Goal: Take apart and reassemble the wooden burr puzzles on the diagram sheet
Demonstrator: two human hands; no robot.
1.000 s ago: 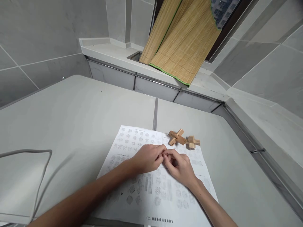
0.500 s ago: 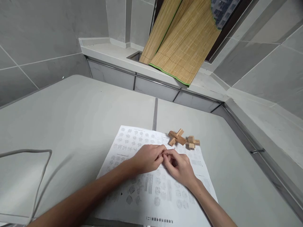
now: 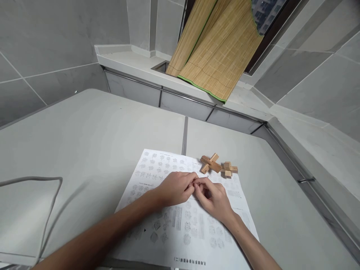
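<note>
Over a printed sheet (image 3: 160, 255) with rows of small diagrams, my left hand (image 3: 177, 188) and my right hand (image 3: 213, 197) meet at the fingertips. Both are closed, thumbs and fingers pressed together. Anything between the fingertips is hidden or too small to make out. Just beyond the right hand, at the sheet's far edge, lies a wooden interlocking puzzle (image 3: 210, 163) shaped like a cross. A smaller wooden burr puzzle (image 3: 228, 169) sits to its right, close against it. Neither hand touches the puzzles.
The sheet lies on a pale table (image 3: 92, 138) with a grey seam (image 3: 185, 135) running away from me. A bent grey tube frame (image 3: 52, 210) stands at the left. Beyond the table are a white ledge (image 3: 135, 65) and a hanging bamboo blind (image 3: 216, 52).
</note>
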